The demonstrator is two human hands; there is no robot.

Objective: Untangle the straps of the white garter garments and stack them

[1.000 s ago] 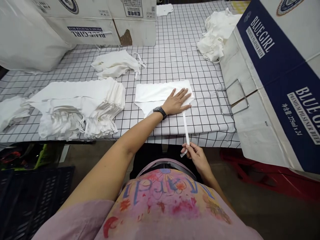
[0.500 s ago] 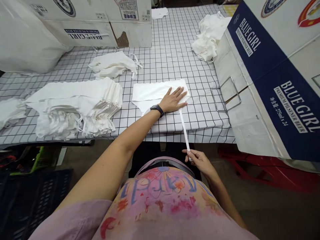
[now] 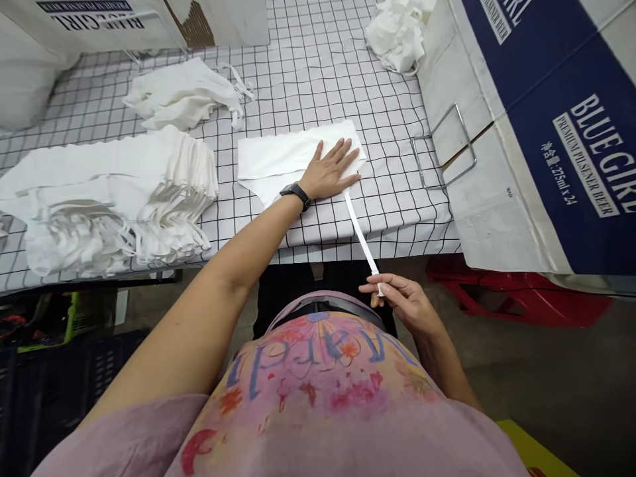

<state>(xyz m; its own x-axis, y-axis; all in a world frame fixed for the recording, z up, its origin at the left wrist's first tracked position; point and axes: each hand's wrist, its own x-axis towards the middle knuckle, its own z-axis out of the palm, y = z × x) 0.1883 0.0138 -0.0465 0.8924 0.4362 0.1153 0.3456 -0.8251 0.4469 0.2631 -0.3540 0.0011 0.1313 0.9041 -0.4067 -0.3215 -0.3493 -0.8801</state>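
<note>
A white garment [image 3: 278,156] lies flat on the checked tablecloth in front of me. My left hand [image 3: 330,171], fingers spread, presses on its right part. From beneath that hand a narrow white strap [image 3: 360,232] runs down over the table edge, pulled straight. My right hand [image 3: 400,298] pinches the strap's lower end between thumb and fingers, just above my lap. Left of the garment rests a thick stack of white garments [image 3: 114,192], their straps bunched at the front. Behind it sits a loose pile of white garments [image 3: 186,93].
On the right stands a Blue Girl beer carton [image 3: 497,199] with a metal wire frame [image 3: 447,149] against its side. Another carton [image 3: 233,23] is at the back left. More white cloth [image 3: 397,33] lies at the back. A red plastic stool [image 3: 521,298] stands below the table.
The camera view has tilted down and shifted slightly right. My left hand remains flat on the garment, and my right hand still holds the taut strap, its fingers slightly turned.
</note>
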